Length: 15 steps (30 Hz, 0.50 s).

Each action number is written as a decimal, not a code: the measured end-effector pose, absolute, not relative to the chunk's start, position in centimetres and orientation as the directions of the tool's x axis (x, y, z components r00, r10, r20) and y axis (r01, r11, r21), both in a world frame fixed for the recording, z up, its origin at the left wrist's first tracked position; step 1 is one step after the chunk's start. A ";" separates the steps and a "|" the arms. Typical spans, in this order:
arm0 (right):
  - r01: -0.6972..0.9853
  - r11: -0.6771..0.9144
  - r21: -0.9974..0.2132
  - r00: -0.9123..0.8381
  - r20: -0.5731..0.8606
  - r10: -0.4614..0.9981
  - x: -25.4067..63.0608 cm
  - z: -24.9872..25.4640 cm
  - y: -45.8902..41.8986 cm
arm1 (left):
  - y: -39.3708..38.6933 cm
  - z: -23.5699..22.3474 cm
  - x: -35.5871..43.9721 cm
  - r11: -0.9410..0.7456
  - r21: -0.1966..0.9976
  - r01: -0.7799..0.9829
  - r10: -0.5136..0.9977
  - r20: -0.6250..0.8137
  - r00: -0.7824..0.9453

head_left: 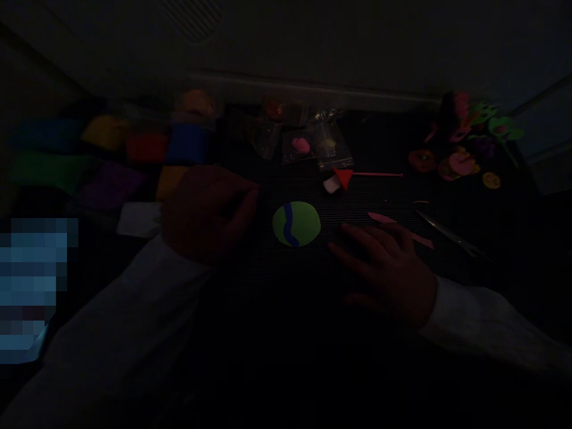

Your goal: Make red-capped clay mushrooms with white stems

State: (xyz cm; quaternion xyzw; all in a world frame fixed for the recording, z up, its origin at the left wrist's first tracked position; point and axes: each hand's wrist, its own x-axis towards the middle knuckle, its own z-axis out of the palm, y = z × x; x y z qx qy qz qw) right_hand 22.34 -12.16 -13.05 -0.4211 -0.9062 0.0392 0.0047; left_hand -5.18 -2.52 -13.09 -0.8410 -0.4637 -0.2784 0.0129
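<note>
Between my hands lies a flat green oval disc (308, 223) with a wavy dark blue strip (288, 226) running across its left half. My left hand (208, 214) is to the left of the disc, thumb and fingers pinched together; whatever they may hold is lost in the dark. Just right of the disc, my right hand (386, 268) is spread low over the dark table, its fingers apart and holding nothing. Beyond its fingers lies a pink flat strip (379, 218), partly hidden by the hand. Scissors (451, 235) rest farther right.
Behind the disc are a small red and white piece (343, 177) and a thin pink stick (378, 174). Clear bags with pink clay (301, 145) lie at the back. Several coloured packs, one blue (186, 143), fill the left. Colourful shaped pieces (460, 164) stand at back right.
</note>
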 end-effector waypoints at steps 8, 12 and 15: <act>0.742 0.662 -0.108 -0.668 -0.022 0.744 22.5 -13.1 -12.1 | -2.1 -13.9 -5.4 -0.617 0.215 0.757 0.725 0.531 0.439; 0.748 0.653 -0.115 -0.659 -0.016 0.752 22.5 -13.2 -11.9 | -1.8 -14.3 -5.5 -0.679 0.145 0.720 0.641 0.595 0.485; 0.750 0.650 -0.124 -0.656 -0.015 0.754 22.5 -13.2 -11.8 | -1.7 -14.5 -5.5 -0.693 0.132 0.709 0.617 0.617 0.489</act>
